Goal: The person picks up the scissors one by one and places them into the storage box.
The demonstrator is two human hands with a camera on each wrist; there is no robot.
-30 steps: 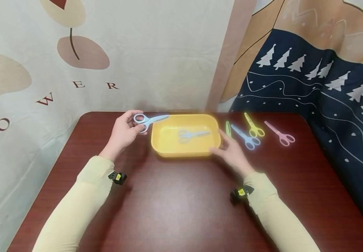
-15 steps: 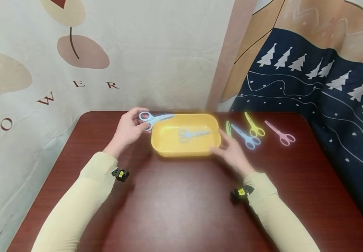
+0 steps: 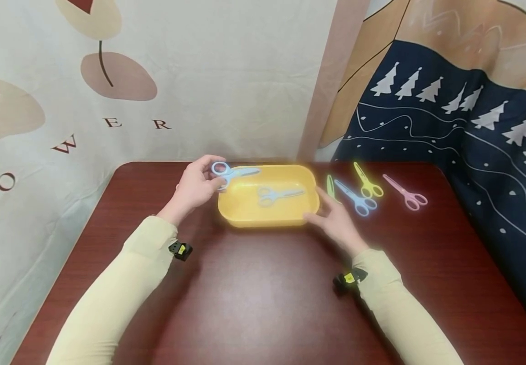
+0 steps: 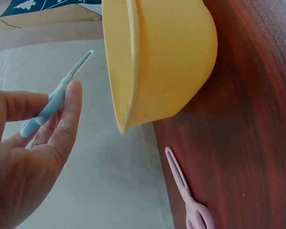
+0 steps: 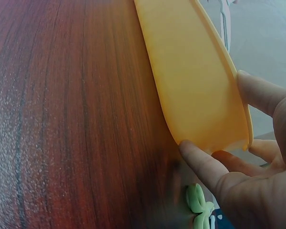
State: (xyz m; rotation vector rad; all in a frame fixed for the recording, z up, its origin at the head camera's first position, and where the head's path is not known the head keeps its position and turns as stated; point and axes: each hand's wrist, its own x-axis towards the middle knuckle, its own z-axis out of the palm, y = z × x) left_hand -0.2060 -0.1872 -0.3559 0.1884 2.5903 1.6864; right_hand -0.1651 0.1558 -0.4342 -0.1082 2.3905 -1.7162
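My left hand (image 3: 197, 183) pinches a pair of light-blue scissors (image 3: 245, 172) by the handles between thumb and fingers. In the head view their blades reach over the left end of a yellow plastic basin (image 3: 263, 223), pointing right. Another pair of pale-blue scissors (image 3: 281, 194) lies inside the basin. At its right front corner, my right hand (image 3: 336, 223) grips the basin, with one digit (image 5: 260, 93) at the rim and another (image 5: 202, 164) low on the outer wall in the right wrist view.
Right of the basin lie blue scissors (image 3: 356, 197), yellow scissors (image 3: 367, 180), pink scissors (image 3: 406, 192) and partly hidden green scissors (image 3: 331, 187). The left wrist view shows pink scissors (image 4: 193, 205) beside the basin. Hanging cloths stand behind the dark red table (image 3: 263, 294).
My left hand has moved right with the light-blue scissors, bringing their blades farther over the basin. My right hand and the basin stay about where they were.
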